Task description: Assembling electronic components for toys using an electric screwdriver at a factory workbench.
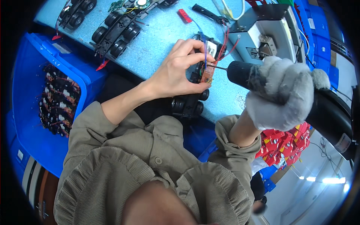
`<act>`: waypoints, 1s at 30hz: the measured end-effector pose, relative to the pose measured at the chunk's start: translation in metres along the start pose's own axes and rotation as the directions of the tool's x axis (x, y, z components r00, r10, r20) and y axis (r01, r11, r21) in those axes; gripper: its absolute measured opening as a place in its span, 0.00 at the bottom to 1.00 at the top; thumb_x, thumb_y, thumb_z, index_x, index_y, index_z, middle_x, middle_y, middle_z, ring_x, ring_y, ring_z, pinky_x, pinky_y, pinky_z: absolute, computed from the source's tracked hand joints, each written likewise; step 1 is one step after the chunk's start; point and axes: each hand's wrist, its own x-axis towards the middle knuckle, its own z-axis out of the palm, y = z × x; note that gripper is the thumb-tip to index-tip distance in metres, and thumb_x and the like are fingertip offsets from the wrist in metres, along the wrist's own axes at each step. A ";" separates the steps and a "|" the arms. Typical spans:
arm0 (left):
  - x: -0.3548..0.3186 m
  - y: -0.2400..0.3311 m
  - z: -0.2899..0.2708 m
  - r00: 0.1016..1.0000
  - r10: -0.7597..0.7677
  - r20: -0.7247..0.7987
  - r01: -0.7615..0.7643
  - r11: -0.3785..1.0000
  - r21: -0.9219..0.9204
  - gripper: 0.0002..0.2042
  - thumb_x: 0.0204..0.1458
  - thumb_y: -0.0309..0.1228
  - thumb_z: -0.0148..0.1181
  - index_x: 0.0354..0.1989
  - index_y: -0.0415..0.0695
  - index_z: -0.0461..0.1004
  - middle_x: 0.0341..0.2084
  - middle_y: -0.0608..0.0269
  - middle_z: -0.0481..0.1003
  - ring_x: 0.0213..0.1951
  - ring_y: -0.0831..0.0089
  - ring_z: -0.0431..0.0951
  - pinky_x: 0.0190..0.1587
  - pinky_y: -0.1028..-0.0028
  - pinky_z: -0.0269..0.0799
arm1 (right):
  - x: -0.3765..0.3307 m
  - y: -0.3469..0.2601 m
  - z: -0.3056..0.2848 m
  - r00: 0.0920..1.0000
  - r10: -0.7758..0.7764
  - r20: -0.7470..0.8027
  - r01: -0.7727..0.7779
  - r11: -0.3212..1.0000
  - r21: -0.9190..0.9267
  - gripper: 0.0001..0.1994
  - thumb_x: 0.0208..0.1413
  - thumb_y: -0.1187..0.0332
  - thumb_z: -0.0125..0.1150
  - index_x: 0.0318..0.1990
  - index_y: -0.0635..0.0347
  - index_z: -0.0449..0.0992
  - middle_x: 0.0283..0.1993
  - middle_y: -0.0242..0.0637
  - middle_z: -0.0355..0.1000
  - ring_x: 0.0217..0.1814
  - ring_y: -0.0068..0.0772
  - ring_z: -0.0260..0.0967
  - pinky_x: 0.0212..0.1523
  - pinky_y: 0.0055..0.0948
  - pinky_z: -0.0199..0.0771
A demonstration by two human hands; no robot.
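My bare left hand point(173, 71) pinches a small orange-brown circuit board point(207, 75) between thumb and fingers. That board lies on a black toy vehicle chassis point(186, 108) with wheels, at the near edge of the light blue table point(159, 39). Red and blue wires run from it. My right hand point(281, 95), in a white glove, is wrapped round a black electric screwdriver point(240, 73), held almost level. The screwdriver's thin bit points left and reaches the board beside my left fingertips. Whether it sits in a screw is too small to tell.
More wheeled chassis point(122, 33) stand at the table's far left. A blue bin point(32, 123) at left holds several dark wired assemblies point(60, 99). A grey-black machine point(262, 35) stands far right, near a black elongated part point(210, 14). Red parts point(285, 144) are heaped at right.
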 end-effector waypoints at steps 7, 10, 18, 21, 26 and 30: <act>-0.002 0.004 0.000 0.999 0.002 0.035 -0.001 1.000 -0.023 0.22 0.27 0.29 0.68 0.36 0.41 0.73 0.39 0.60 0.65 0.39 0.65 0.64 0.42 0.71 0.64 | 0.016 -0.049 -0.077 0.963 -0.168 -0.211 0.128 0.973 -0.193 0.09 0.52 0.67 0.45 0.39 0.58 0.62 0.14 0.21 0.48 0.14 0.16 0.45 0.20 0.21 0.51; -0.003 0.003 -0.004 0.998 -0.035 0.050 0.032 0.998 0.049 0.22 0.27 0.30 0.69 0.37 0.42 0.73 0.39 0.60 0.65 0.39 0.65 0.64 0.42 0.71 0.64 | 0.047 -0.029 -0.119 0.972 -0.173 -0.159 0.125 0.954 -0.274 0.08 0.52 0.67 0.46 0.38 0.58 0.62 0.15 0.21 0.47 0.15 0.17 0.44 0.21 0.21 0.49; -0.002 0.002 -0.004 0.997 -0.019 0.071 0.013 0.996 0.083 0.24 0.27 0.30 0.69 0.39 0.43 0.73 0.40 0.60 0.64 0.40 0.65 0.64 0.43 0.71 0.64 | 0.060 -0.010 -0.094 0.950 -0.157 -0.269 0.021 0.895 -0.446 0.09 0.50 0.71 0.48 0.40 0.56 0.61 0.17 0.25 0.50 0.17 0.19 0.47 0.23 0.23 0.53; -0.002 0.002 -0.005 0.998 -0.014 0.068 0.009 0.997 0.074 0.24 0.28 0.30 0.69 0.40 0.43 0.73 0.40 0.60 0.64 0.40 0.65 0.65 0.44 0.71 0.64 | 0.036 -0.009 -0.086 0.889 -0.345 -0.300 0.236 0.908 -0.347 0.06 0.48 0.75 0.49 0.35 0.59 0.65 0.17 0.26 0.53 0.17 0.20 0.51 0.23 0.26 0.61; -0.002 0.003 -0.003 0.993 -0.020 0.112 0.018 1.000 0.025 0.24 0.29 0.31 0.68 0.42 0.42 0.73 0.41 0.60 0.64 0.42 0.65 0.65 0.45 0.71 0.64 | 0.058 -0.016 -0.132 0.984 -0.173 0.045 0.178 0.972 -0.153 0.01 0.46 0.77 0.50 0.26 0.62 0.68 0.17 0.28 0.57 0.15 0.23 0.56 0.22 0.28 0.67; -0.002 0.001 -0.005 0.994 0.004 0.105 -0.009 0.999 0.043 0.24 0.30 0.31 0.68 0.42 0.42 0.72 0.42 0.60 0.64 0.43 0.65 0.65 0.46 0.70 0.64 | 0.071 -0.008 -0.100 0.916 -0.290 -0.275 0.112 0.847 -0.520 0.07 0.45 0.76 0.51 0.17 0.62 0.66 0.16 0.31 0.60 0.14 0.24 0.59 0.21 0.29 0.69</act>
